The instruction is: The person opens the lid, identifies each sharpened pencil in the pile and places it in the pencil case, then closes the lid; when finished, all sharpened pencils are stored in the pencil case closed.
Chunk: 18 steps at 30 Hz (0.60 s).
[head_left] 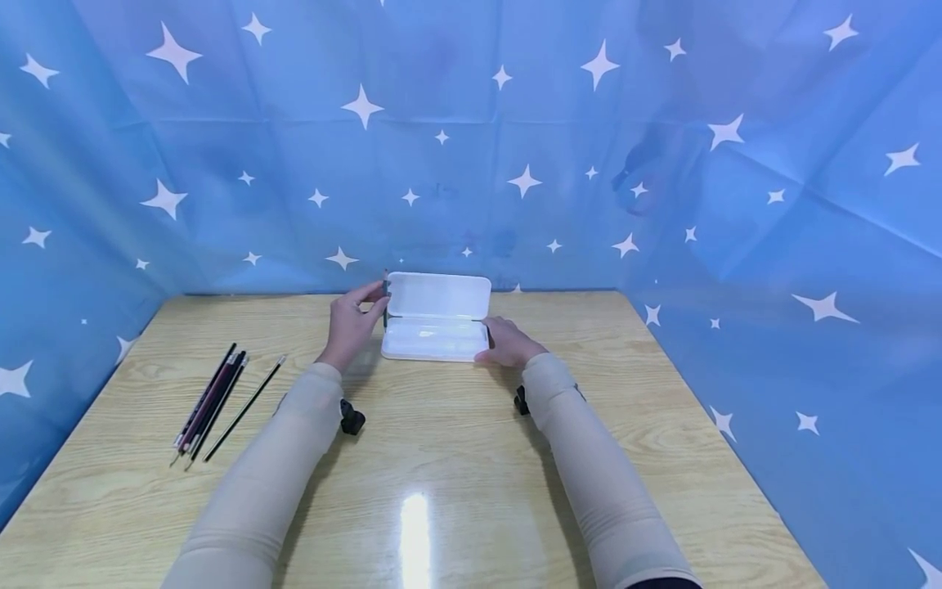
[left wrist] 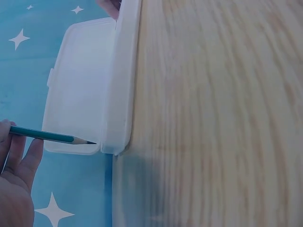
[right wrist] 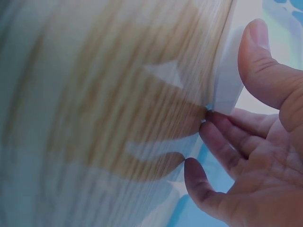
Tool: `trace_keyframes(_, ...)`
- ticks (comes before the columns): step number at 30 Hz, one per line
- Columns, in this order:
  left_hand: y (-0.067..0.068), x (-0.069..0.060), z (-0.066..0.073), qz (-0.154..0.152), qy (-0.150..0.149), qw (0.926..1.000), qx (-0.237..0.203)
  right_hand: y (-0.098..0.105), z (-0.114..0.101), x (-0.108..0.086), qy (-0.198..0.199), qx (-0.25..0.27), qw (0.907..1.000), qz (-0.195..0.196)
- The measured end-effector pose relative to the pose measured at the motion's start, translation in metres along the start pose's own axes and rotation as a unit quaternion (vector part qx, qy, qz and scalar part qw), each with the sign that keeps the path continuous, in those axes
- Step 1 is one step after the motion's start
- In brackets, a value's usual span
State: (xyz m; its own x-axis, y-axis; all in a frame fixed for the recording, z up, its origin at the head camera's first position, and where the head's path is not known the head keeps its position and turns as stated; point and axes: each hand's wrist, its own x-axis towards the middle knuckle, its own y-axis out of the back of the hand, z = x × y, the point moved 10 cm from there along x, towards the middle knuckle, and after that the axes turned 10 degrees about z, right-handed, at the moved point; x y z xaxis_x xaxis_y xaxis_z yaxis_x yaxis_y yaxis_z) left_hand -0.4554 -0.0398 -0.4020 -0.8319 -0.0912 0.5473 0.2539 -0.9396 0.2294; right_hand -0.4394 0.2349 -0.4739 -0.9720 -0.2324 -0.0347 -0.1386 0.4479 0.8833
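Note:
A white pencil case [head_left: 436,338] lies at the back of the table with its lid [head_left: 439,295] raised; its tray looks bare inside. My left hand [head_left: 353,325] pinches a green pencil [left wrist: 45,135] at the case's left end. That pencil stands near upright, its sharpened point down near the hinge; whether it touches the case I cannot tell. Around the right end of the case is my right hand [head_left: 508,343]. Its thumb [right wrist: 258,61] is over the case while other fingertips [right wrist: 208,127] meet the tabletop beside that end.
Several dark pencils [head_left: 212,405] lie bunched on the left of the wooden table [head_left: 471,442]. A single black pencil [head_left: 246,407] rests just right of the bunch. Behind the table's back edge hangs a blue curtain [head_left: 441,164] with white stars.

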Motion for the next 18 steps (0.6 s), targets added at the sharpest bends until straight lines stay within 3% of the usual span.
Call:
trace_keyframes(9, -0.009, -0.002, -0.007, -0.014, 0.004, 0.9997, 0.018, -0.001, 0.001, 0.002, 0.005, 0.005, 1.0000, -0.003)
trace_keyframes(18, -0.020, -0.005, -0.010, -0.051, 0.010, 0.9971, 0.055, 0.001, 0.000, -0.001, -0.004, 0.006, 1.0000, -0.001)
